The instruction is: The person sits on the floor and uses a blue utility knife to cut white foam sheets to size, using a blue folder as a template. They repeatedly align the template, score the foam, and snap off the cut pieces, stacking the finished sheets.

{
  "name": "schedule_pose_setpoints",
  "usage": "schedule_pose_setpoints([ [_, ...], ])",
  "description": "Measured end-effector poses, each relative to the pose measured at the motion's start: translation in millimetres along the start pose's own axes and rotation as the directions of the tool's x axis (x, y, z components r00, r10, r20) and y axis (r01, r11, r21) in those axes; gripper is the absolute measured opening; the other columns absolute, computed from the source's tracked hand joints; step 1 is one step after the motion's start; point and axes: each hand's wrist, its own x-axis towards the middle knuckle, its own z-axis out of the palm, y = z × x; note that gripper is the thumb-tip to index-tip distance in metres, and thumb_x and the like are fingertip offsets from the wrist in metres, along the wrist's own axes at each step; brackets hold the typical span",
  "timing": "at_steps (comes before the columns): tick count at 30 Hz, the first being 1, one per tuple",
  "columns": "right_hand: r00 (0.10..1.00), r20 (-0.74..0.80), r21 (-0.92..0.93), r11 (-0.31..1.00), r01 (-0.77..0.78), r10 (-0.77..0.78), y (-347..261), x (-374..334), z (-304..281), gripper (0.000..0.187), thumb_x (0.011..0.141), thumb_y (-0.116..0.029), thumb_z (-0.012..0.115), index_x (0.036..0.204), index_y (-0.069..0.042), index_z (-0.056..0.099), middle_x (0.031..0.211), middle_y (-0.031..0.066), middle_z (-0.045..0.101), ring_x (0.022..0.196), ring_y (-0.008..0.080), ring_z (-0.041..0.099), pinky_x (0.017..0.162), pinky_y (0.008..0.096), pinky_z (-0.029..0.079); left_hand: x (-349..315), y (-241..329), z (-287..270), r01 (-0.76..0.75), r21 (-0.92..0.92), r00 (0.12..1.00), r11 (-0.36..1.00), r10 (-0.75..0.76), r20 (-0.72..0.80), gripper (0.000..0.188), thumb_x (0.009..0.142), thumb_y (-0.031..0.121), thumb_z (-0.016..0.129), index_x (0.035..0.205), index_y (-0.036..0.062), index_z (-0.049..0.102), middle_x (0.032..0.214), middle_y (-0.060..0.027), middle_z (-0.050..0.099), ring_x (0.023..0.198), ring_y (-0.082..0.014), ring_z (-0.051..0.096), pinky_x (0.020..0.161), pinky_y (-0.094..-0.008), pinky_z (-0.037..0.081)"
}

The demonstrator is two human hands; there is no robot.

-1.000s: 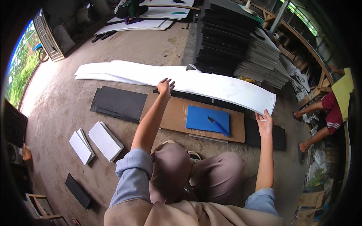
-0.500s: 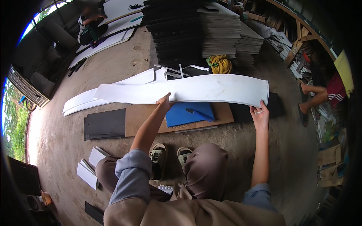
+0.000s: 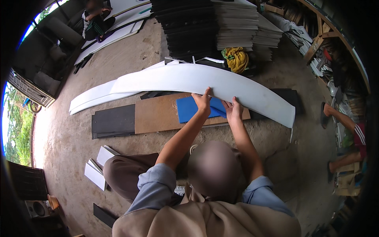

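A long, flexible white sheet strip (image 3: 166,79) spans the view in front of me, bowed, with its right end sagging lower. My left hand (image 3: 203,102) grips its near edge around the middle, thumb on top. Close by on the right, my right hand (image 3: 233,110) holds the same edge, thumb on top and fingers beneath. A thin white sliver (image 3: 291,135) hangs from the right end. Below the strip, a blue sheet (image 3: 187,110) lies on a brown board (image 3: 156,114). A blue tool on it is mostly hidden by my hands. Other white strips (image 3: 92,98) extend at left.
Dark sheets (image 3: 113,122) lie left of the board. Tall stacks of black sheets (image 3: 185,31) and white sheets (image 3: 235,29) stand behind, near a yellow cloth (image 3: 237,60). White offcuts (image 3: 94,173) are at lower left. A person's legs (image 3: 343,118) are at right; another person (image 3: 94,21) sits far left.
My right hand has left the strip's right corner and come inward beside my left, which has shifted right along the edge. The right end has dropped. The person at right has moved.
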Motion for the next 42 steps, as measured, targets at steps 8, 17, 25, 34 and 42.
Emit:
schedule_pose_setpoints([
  [8,0.993,0.104,-0.027,0.998,-0.051,0.053,-88,-26,-12,0.031,0.086,-0.006,0.038,0.113,0.008,0.031,0.117,0.0211,0.037,0.112,0.0369,0.037,0.093,0.0493,0.038,65,80,-81,-0.082,0.015,0.983,0.997,0.083,-0.164,0.047,0.076,0.022,0.061,0.106,0.0011,0.031,0.1,-0.0106,0.047,0.085,-0.0181,0.05,0.064,-0.0298,0.046],
  [17,0.991,0.046,0.056,0.991,0.121,-0.123,-60,14,36,0.038,0.082,-0.016,0.052,0.113,0.001,0.035,0.111,0.0156,0.039,0.109,0.0282,0.041,0.086,0.04,0.044,-2,102,-21,-0.212,-0.145,0.976,0.966,0.216,0.012,0.067,0.074,0.013,0.063,0.12,0.0034,0.015,0.116,-0.0166,0.035,0.102,-0.0255,0.045,0.077,-0.0367,0.043],
  [25,0.993,0.089,-0.239,0.967,0.091,-0.072,8,-19,65,0.035,0.084,-0.004,0.043,0.114,-0.006,0.024,0.106,0.0182,0.043,0.095,0.0322,0.052,0.076,0.0425,0.05,-29,75,-45,0.047,-0.234,0.995,0.971,-0.025,0.095,0.058,0.077,0.01,0.057,0.117,0.0001,0.016,0.116,-0.0191,0.033,0.103,-0.0304,0.045,0.084,-0.0383,0.046],
  [34,0.973,0.226,-0.257,0.961,0.105,-0.046,-67,50,22,0.041,0.082,-0.003,0.047,0.115,-0.002,0.022,0.107,0.0189,0.041,0.1,0.0354,0.047,0.085,0.0469,0.044,49,120,-164,-0.026,-0.373,0.939,0.927,-0.105,-0.327,0.021,0.082,0.012,0.05,0.096,-0.0037,0.045,0.091,-0.0131,0.052,0.08,-0.024,0.057,0.064,-0.0323,0.053],
  [42,0.997,-0.078,-0.264,0.964,-0.036,0.015,-6,110,-50,0.02,0.08,0.001,0.049,0.099,0.005,0.047,0.103,0.014,0.052,0.096,0.0238,0.052,0.091,0.0369,0.042,78,30,-138,0.126,-0.294,0.917,0.947,-0.224,-0.331,0.026,0.082,0.011,0.052,0.1,-0.0054,0.042,0.096,-0.0133,0.048,0.084,-0.0271,0.054,0.074,-0.039,0.051],
])
